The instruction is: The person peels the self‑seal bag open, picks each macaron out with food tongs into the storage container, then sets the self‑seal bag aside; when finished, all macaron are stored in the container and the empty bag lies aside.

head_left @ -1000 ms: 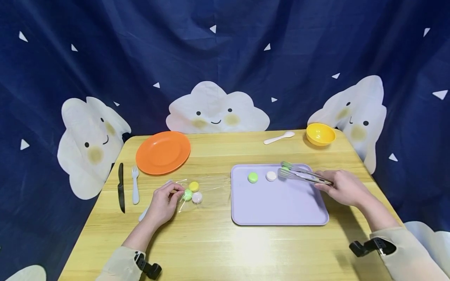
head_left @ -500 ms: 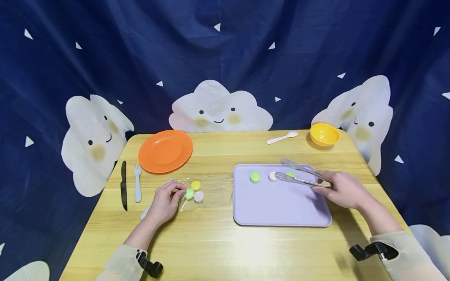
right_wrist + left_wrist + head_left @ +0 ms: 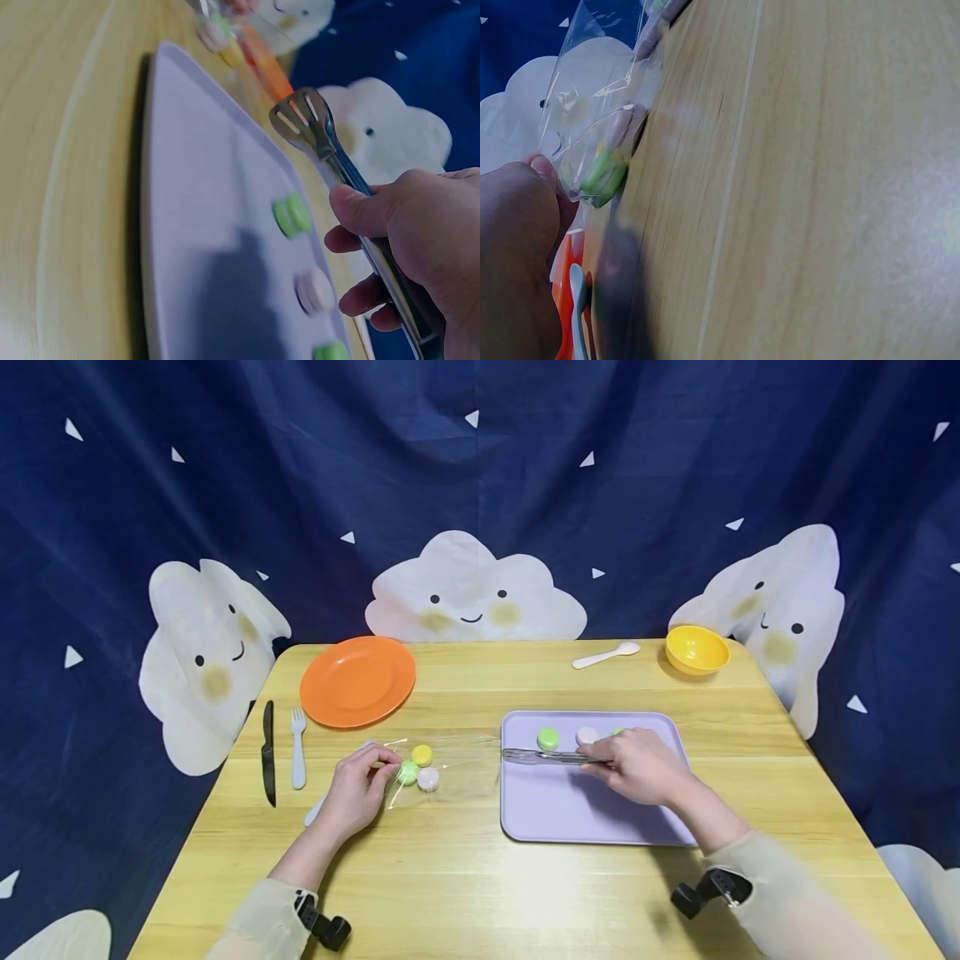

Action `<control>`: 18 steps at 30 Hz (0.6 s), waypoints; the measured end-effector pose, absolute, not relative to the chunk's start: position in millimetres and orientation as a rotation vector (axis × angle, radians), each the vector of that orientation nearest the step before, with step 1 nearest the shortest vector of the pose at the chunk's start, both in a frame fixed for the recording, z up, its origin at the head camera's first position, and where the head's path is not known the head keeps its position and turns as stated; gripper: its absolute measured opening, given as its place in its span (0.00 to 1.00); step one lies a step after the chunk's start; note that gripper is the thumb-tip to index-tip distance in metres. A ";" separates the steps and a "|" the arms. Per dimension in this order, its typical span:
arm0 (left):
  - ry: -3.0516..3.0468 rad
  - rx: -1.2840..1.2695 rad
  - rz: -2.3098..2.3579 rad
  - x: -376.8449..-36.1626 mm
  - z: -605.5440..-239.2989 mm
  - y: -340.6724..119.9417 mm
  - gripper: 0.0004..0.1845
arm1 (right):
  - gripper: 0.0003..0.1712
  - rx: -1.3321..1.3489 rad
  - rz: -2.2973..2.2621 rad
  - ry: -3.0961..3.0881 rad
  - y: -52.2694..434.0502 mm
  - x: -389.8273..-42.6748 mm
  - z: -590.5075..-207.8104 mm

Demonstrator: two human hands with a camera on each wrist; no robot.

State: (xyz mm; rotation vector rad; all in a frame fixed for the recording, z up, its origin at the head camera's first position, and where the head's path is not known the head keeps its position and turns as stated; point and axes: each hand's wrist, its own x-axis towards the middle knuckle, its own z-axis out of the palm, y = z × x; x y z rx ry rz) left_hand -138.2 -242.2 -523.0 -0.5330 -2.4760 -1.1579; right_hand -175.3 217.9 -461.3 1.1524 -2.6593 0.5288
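Observation:
My left hand [image 3: 357,789] pinches the closed end of a clear plastic bag [image 3: 468,767] lying on the table. Inside it are a yellow macaron [image 3: 422,755], a green macaron [image 3: 407,772] and a pale one [image 3: 428,779]. Over the lilac tray [image 3: 592,822], my right hand [image 3: 637,766] grips metal tongs [image 3: 345,169], whose slotted ends are together with nothing seen between them. Along the tray's far side lie a green macaron [image 3: 548,739], a pinkish-white macaron [image 3: 315,290] and a second green macaron [image 3: 331,351], mostly hidden by my right hand in the head view.
An orange plate [image 3: 358,681] stands at the back left, near a black knife [image 3: 268,753] and a light blue fork [image 3: 298,749]. Another light blue utensil [image 3: 313,812] is partly under my left hand. A white spoon [image 3: 606,655] and yellow bowl [image 3: 697,650] sit at the back right.
My right hand has moved left across the tray with the tongs, which have gone from spread to pressed together. The right-hand green macaron stays on the tray. My left hand keeps its hold.

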 end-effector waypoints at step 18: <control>-2.472 -0.508 -1.169 -137.4 -522.0 -239.4 0.08 | 0.18 1.220 0.553 -2.822 133.8 -185.0 -468.0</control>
